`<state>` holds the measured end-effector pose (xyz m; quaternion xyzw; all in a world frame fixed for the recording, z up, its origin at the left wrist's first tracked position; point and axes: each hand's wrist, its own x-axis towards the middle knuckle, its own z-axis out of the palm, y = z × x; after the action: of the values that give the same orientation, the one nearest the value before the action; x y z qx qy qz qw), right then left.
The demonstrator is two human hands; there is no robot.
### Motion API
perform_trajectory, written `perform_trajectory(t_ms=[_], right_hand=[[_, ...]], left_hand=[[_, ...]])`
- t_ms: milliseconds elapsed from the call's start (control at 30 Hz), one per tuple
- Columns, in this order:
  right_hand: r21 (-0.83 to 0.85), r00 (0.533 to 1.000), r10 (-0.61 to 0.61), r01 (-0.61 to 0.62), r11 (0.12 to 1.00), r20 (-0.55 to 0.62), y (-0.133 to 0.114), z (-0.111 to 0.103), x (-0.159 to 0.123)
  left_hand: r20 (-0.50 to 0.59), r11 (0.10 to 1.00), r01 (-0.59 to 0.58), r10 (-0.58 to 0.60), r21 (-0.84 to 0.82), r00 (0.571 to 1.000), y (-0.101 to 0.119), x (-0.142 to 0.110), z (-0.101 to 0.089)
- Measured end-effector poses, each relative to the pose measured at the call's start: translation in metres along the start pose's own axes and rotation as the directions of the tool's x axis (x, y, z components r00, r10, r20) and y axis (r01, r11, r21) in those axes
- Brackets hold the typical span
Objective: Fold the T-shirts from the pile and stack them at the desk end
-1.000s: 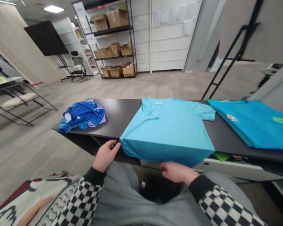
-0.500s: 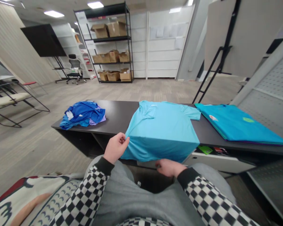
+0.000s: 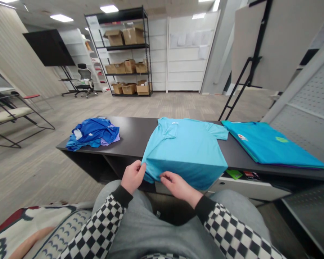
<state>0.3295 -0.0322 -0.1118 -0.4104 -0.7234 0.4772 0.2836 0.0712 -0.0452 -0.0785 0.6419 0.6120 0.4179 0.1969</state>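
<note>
Light-blue T-shirt [image 3: 185,151] drapes over the table [image 3: 129,133] edge; left hand's [image 3: 133,176] fingers [image 3: 138,167] pinch its corner, right hand's [image 3: 178,187] fingers [image 3: 166,176] touch it, grip unclear.

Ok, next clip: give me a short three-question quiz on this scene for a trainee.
1. Which hand, left or right, pinches the edge of the light-blue short-sleeved T-shirt?
2. True or false: the crumpled royal-blue garment pile lies to the right of that T-shirt on the black tabletop.
3. What pattern covers the person's knit sleeves?

Key: 1. The left hand. 2. False, it lies to the left. 3. Black-and-white checks.
</note>
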Motion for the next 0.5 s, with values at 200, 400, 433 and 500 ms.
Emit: perform_trajectory(t_ms=[200, 400, 433, 500], right_hand=[[0.555, 0.971, 0.120, 0.015, 0.832, -0.206, -0.036, 0.034, 0.040], [0.561, 0.941, 0.174, 0.019, 0.827, -0.290, -0.044, 0.038, 0.057], [0.573, 0.938, 0.200, -0.002, 0.819, -0.282, -0.043, 0.037, 0.059], [0.578, 0.928, 0.231, -0.022, 0.816, -0.291, -0.041, 0.038, 0.062]], left_hand=[[0.122, 0.989, -0.042, 0.059, -0.141, 0.991, 0.020, -0.002, 0.015], [0.321, 0.984, -0.166, 0.180, -0.072, 0.930, 0.028, 0.034, -0.009], [0.245, 0.983, -0.175, 0.184, -0.056, 0.952, 0.028, 0.051, -0.013], [0.075, 0.984, -0.174, 0.177, -0.043, 0.981, 0.026, 0.094, -0.017]])
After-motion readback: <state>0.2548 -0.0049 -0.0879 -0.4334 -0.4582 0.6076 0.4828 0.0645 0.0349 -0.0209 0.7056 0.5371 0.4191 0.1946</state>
